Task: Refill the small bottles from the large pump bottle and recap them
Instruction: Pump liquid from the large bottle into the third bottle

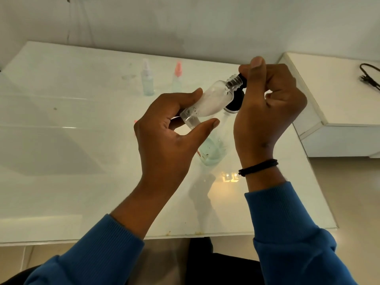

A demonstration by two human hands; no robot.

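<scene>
My left hand holds a small clear bottle tilted, its threaded open neck pointing up and right against the black nozzle of the pump. My right hand is closed over the black pump head of the large clear pump bottle, which stands on the table with a little pale green liquid at its bottom. Two more small bottles stand capped at the back: one with a white spray cap and one with a pink spray cap.
The white glossy table reaches to the wall; its front edge runs close to my body. A white box-like unit with a black cable on top stands at the right.
</scene>
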